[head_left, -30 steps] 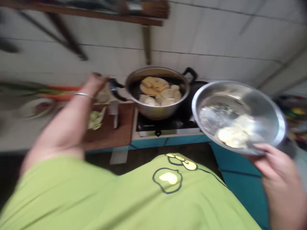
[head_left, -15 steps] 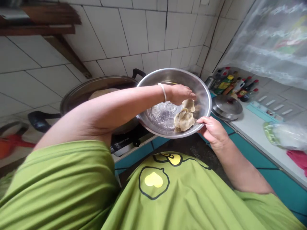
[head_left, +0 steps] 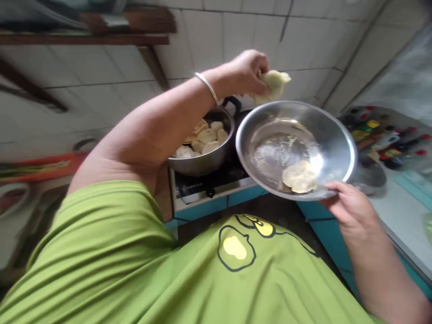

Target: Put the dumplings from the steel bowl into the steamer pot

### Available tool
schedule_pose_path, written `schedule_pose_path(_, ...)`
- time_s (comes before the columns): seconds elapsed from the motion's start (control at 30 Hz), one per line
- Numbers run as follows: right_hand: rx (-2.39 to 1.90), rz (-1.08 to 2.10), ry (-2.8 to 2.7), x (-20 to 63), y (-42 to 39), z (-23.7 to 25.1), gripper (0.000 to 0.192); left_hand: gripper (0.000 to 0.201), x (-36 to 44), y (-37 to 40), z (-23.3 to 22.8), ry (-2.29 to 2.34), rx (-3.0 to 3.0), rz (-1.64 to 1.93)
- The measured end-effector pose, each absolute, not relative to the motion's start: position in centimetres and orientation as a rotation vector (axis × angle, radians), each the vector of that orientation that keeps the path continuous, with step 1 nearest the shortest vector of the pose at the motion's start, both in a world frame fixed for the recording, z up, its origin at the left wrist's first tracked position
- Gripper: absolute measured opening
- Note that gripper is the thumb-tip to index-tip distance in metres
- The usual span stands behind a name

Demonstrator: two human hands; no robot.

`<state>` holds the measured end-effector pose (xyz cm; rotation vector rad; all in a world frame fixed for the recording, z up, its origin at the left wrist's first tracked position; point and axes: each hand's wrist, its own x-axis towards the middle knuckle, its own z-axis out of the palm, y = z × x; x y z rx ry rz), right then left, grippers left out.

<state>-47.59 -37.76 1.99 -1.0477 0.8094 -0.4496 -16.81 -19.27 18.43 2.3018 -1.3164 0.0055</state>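
Pale, soft dough piece (head_left: 272,84) sits pinched in the fingers of the left hand (head_left: 245,73), raised above the round steel bowl (head_left: 340,139) — which the right hand (head_left: 351,208) grips by its near rim. One flat dough piece (head_left: 299,177) lies inside; beside it, a steel pot (head_left: 202,159) of dough pieces.

pot (head_left: 202,155) left of bowl (head_left: 332,135), seemingly touching

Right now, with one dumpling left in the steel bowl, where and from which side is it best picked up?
From above, pinching across its raised middle. The dumpling lies flat on the bowl's lower slope near the right hand, whose fingers hold that rim; the open top is the only free way in. The left hand already holds another dumpling.
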Motion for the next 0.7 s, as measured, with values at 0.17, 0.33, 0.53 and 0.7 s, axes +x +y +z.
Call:
schedule_pose_path(0.17, -1.078, -0.447, 0.914, -48.0, -41.2, -0.5, 0.027, 0.036, -11.9, -10.8, 14.2, -0.427, 2.562, -0.323)
schedule_pose_path(0.33, -1.076, -0.407, 0.894, -46.9, -40.5, -0.1, 0.031, 0.025, -10.8, -9.2, 8.7, -0.368, 2.55, -0.55)
schedule_pose_path(0.53, -1.025, -0.451, 0.931, -44.6, -37.0, 2.8, 0.034, 0.041, -17.4, -14.9, 12.2, -1.1, 2.567, 0.147)
schedule_pose_path(0.7, -1.003, -0.516, 0.849, -44.0, -36.5, 3.0, 0.031, 0.065, -25.9, -23.4, 11.6, -1.991, 2.272, -0.265)
